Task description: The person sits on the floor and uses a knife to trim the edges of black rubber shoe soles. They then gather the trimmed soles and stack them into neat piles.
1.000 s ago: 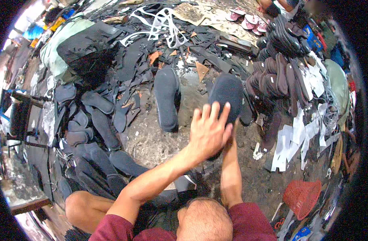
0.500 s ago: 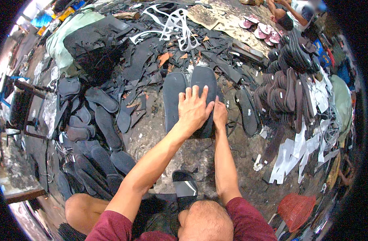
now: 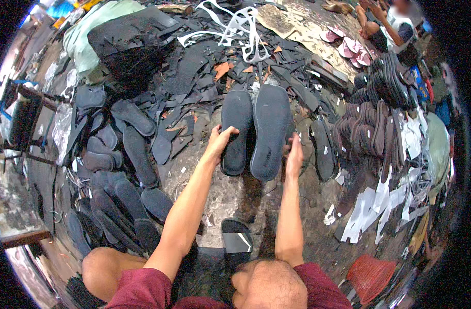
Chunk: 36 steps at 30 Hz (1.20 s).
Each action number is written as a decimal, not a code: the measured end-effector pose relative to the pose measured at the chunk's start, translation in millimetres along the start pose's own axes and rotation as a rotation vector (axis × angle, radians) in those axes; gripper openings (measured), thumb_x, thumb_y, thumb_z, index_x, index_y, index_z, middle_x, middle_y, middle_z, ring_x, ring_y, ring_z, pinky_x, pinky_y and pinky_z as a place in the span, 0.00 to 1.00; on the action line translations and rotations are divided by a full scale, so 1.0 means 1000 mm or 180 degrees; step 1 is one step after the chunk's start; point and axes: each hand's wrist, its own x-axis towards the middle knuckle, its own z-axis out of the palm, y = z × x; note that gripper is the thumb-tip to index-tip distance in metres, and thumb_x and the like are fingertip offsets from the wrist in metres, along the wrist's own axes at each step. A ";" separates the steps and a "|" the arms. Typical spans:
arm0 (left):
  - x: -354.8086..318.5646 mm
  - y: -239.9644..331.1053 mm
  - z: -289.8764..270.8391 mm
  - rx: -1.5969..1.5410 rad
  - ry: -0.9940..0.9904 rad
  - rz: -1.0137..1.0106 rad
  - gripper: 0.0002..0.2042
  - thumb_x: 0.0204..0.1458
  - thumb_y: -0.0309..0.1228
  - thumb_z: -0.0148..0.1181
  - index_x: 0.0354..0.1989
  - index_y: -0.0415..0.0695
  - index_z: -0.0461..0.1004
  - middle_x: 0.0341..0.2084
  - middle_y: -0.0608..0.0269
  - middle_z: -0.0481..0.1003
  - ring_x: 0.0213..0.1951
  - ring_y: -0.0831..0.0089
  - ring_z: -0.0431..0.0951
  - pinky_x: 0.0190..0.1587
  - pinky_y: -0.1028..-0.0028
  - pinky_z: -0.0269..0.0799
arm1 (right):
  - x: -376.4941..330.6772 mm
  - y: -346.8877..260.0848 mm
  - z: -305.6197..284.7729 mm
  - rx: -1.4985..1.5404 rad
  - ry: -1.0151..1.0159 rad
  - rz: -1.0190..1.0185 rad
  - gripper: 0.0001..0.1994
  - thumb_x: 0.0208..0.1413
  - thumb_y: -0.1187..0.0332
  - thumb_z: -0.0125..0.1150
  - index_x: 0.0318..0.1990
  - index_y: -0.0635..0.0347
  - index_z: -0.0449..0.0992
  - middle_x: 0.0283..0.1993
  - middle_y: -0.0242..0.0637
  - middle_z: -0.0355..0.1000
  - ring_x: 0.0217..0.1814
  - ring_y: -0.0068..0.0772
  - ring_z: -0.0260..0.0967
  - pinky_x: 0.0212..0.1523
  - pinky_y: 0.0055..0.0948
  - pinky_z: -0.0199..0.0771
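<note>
Two dark grey sandal soles lie side by side in front of me, toes pointing away. My left hand [image 3: 218,147] grips the left sole [image 3: 236,116] at its outer edge, thumb on top and the other fingers mostly hidden. The right sole [image 3: 271,129] has a small dark mark near its heel. My right hand [image 3: 294,159] is beside this sole's outer edge, fingers stretched and slightly blurred; I cannot tell whether it touches the sole.
Black scraps [image 3: 194,67] and white straps [image 3: 240,31] lie beyond the soles. Loose dark soles [image 3: 137,154] spread at left; stacked brown soles [image 3: 364,126] and white strips [image 3: 366,206] lie at right. A red basket [image 3: 370,278] stands near right. Another person [image 3: 395,33] sits far right.
My left hand has moved left from the top of the right sole to the left sole's edge. My right hand has shifted right, and the soles sit slightly farther right in view.
</note>
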 end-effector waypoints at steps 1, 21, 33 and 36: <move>0.000 0.004 -0.003 -0.0040 0.0103 -0.0123 0.49 0.40 0.41 0.72 0.70 0.38 0.50 0.51 0.46 0.73 0.51 0.62 0.75 0.54 0.64 0.71 | -0.017 -0.017 0.005 -0.0213 0.0323 -0.0985 0.27 0.69 0.52 0.49 0.64 0.66 0.69 0.65 0.43 0.68 0.65 0.42 0.66 0.65 0.42 0.63; -0.110 0.156 -0.099 0.5957 -0.1106 0.2919 0.56 0.14 0.37 0.77 0.65 0.48 0.62 0.51 0.53 0.69 0.57 0.53 0.67 0.61 0.58 0.63 | -0.147 -0.180 0.047 -0.1562 -0.2489 -0.3305 0.48 0.48 0.56 0.74 0.73 0.62 0.54 0.74 0.55 0.54 0.77 0.61 0.49 0.75 0.49 0.50; -0.130 0.046 -0.172 0.5941 -0.1874 0.3871 0.47 0.18 0.29 0.75 0.59 0.41 0.64 0.65 0.49 0.62 0.69 0.51 0.60 0.73 0.54 0.51 | -0.219 -0.042 0.105 -0.2713 -0.2249 -0.2903 0.65 0.31 0.52 0.80 0.77 0.50 0.42 0.68 0.54 0.54 0.67 0.58 0.55 0.60 0.59 0.57; -0.122 0.047 -0.162 0.5619 -0.0688 0.2988 0.53 0.25 0.31 0.77 0.70 0.50 0.59 0.75 0.43 0.42 0.76 0.44 0.39 0.76 0.48 0.38 | -0.202 -0.030 0.119 -0.3682 -0.2401 -0.2188 0.66 0.32 0.55 0.80 0.78 0.53 0.39 0.65 0.53 0.57 0.66 0.54 0.57 0.60 0.57 0.59</move>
